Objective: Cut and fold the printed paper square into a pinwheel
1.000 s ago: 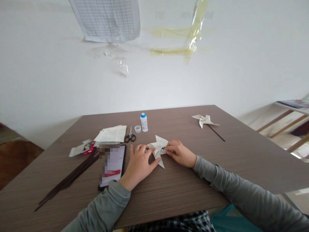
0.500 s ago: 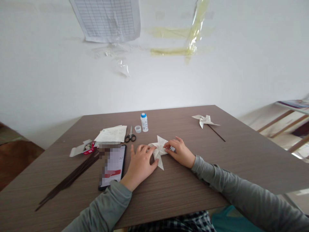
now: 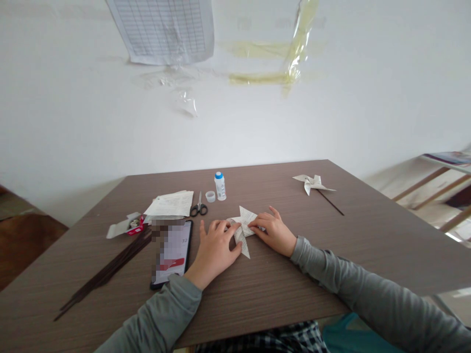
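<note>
A folded pinwheel of printed paper point(image 3: 245, 221) lies flat on the brown wooden table point(image 3: 257, 289), in front of me. My left hand point(image 3: 215, 247) rests on its left side, fingers bent and pressing the paper near the middle. My right hand point(image 3: 271, 230) presses the paper's right side, fingertips pinched at the centre fold. Both sleeves are grey.
A phone point(image 3: 172, 251) lies left of my left hand, with dark thin sticks point(image 3: 106, 272) beside it. Behind are scissors point(image 3: 198, 208), a glue bottle point(image 3: 220, 186), its cap point(image 3: 210, 196), papers point(image 3: 171, 203) and a small open box point(image 3: 127, 225). A finished pinwheel on a stick point(image 3: 312, 184) lies far right.
My right hand has crept slightly left over the paper and its fingers have drawn toward the centre. The left hand has barely shifted.
</note>
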